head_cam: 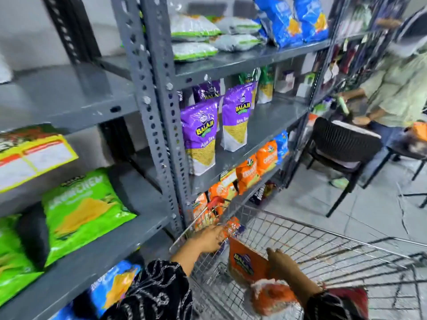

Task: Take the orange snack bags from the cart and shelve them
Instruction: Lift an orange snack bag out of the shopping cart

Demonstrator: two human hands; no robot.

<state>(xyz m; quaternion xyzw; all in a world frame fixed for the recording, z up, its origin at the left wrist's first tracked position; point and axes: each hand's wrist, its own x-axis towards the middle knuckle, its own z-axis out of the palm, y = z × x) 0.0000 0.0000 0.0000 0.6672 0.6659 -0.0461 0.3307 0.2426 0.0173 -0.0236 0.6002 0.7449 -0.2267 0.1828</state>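
A wire shopping cart (323, 245) stands in front of grey metal shelves. My left hand (208, 239) reaches over the cart's left rim and grips a small orange snack bag (232, 226). My right hand (280, 262) is inside the cart, holding a larger orange snack bag (245, 262) upright by its edge. Another orange packet (270, 296) lies lower in the cart under my right wrist. Several orange snack bags (256, 166) hang or stand along the lower shelf just beyond the cart.
Purple bags (233, 118) stand on the middle shelf (265, 125); green bags (78, 209) and blue bags (113, 285) fill the left shelves. A black chair (342, 148) and a person in a light shirt (392, 88) are at the right, on a tiled floor.
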